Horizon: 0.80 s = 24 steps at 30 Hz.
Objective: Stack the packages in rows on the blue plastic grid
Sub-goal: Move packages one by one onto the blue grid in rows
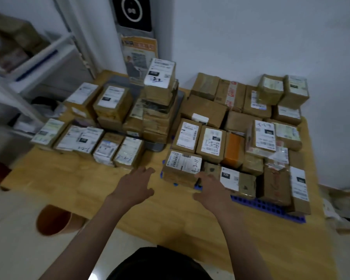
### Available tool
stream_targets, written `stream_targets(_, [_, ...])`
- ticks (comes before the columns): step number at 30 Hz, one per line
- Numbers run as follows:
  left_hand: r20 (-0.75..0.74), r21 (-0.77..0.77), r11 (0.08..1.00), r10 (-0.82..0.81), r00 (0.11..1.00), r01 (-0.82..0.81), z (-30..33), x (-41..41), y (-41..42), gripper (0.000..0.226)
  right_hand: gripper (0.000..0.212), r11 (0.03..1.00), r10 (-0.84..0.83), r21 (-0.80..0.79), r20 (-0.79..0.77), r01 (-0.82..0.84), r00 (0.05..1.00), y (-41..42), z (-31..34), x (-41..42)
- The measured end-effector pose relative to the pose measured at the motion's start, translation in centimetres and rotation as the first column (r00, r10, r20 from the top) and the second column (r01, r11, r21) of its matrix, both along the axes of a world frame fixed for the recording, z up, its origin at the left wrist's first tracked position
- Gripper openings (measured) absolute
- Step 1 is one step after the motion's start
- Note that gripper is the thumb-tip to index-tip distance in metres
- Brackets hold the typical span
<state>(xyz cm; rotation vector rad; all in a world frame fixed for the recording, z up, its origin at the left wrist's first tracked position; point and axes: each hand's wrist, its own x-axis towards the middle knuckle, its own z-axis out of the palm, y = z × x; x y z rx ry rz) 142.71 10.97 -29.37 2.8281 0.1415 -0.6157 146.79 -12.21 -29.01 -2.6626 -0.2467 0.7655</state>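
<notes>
Both hands reach forward over a wooden table (170, 215). The left hand (134, 183) hovers with fingers spread, holding nothing, just left of a labelled box (181, 168). The right hand (211, 187) is also spread; its fingertips touch or nearly touch the box's near right corner. The box sits atop a short stack at the near left corner of the blue grid (271, 208). The packages (240, 128) fill the grid in rows toward the far wall. A second group of parcels (113, 122) stands on the table's left side, well apart from the grid.
</notes>
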Motion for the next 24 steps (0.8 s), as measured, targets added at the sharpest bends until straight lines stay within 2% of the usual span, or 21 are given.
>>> stream_targets(3, [-0.007, 0.061, 0.997, 0.050, 0.999, -0.049, 0.6, -1.8, 1.5, 0.066, 0.062, 0.996, 0.087, -0.027, 0.000, -0.087, 0.996, 1.7, 0.1, 0.1])
stream_targets(12, [0.004, 0.177, 0.968, 0.180, 0.984, -0.178, 1.8, -6.7, 6.4, 0.070, 0.067, 0.960, 0.276, 0.043, 0.017, -0.277, 0.961, 7.1, -0.6, -1.1])
stream_targets(21, [0.002, 0.140, 0.964, 0.227, 0.974, -0.225, 1.0, -4.9, 12.3, 0.072, 0.071, 0.955, 0.274, 0.118, 0.008, -0.273, 0.962, 10.8, -0.2, 0.6])
stream_targets(24, [0.003, 0.082, 0.969, 0.235, 0.972, -0.234, 0.6, -2.8, 15.4, 0.072, 0.073, 0.964, 0.237, 0.131, -0.013, -0.234, 0.971, 13.4, -0.3, 2.4])
